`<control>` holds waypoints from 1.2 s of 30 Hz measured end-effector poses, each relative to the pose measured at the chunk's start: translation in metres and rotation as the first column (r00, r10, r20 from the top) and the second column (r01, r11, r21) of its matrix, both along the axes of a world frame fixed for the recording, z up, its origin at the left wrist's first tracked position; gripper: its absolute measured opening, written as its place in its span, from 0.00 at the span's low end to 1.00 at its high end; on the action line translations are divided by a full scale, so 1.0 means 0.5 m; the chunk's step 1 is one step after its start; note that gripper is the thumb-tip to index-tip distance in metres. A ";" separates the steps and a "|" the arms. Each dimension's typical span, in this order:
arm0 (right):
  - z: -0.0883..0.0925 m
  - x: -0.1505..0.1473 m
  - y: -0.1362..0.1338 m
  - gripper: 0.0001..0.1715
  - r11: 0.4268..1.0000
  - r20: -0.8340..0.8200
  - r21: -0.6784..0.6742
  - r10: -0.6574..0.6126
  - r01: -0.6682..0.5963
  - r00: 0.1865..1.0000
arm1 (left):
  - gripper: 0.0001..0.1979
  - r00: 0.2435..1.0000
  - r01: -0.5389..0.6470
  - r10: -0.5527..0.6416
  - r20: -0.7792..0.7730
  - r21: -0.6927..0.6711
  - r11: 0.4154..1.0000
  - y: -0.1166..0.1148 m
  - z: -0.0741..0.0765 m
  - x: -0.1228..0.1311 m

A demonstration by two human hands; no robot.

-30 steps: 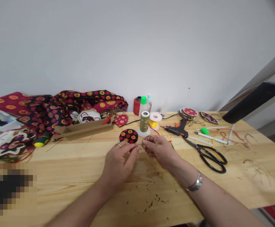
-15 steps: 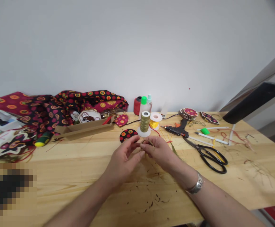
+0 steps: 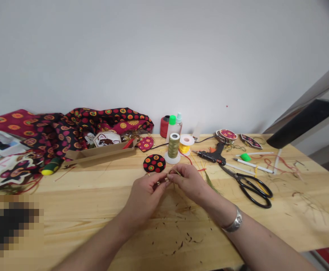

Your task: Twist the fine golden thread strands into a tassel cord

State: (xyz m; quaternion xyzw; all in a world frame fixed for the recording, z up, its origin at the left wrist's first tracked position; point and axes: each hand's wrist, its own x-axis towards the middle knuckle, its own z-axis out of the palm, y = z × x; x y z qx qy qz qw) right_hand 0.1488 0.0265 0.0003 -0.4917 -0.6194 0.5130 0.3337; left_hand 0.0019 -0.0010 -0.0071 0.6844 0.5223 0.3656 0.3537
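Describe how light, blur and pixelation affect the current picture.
Head view: the wall is brighter around the middle, dimmer toward the sides; head view: the left forearm looks soft-edged, and the thin cord in the right hand is hard to trace; head view: coarse pixels mask the lower-left corner.

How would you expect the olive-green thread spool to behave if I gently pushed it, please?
The olive-green thread spool would probably resist tipping under a gentle push, since it stands upright on a wider white base. Knocked over, it might roll, its wound body being round. It is likely light, given the open core at its top.
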 end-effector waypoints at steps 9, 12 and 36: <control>0.002 0.002 -0.002 0.08 1.000 -0.041 -0.029 -0.002 0.001 0.999 | 0.07 0.982 -0.117 0.145 0.123 -0.209 0.971 0.002 0.015 0.002; 0.000 0.002 -0.002 0.09 0.996 -0.097 -0.091 -0.006 -0.003 0.995 | 0.06 0.969 -0.105 0.162 0.187 -0.281 0.954 0.006 0.015 0.001; 0.000 -0.008 0.000 0.10 0.967 -0.219 -0.249 -0.106 0.049 0.970 | 0.11 0.739 0.115 0.366 0.565 -0.642 0.758 0.015 -0.009 0.000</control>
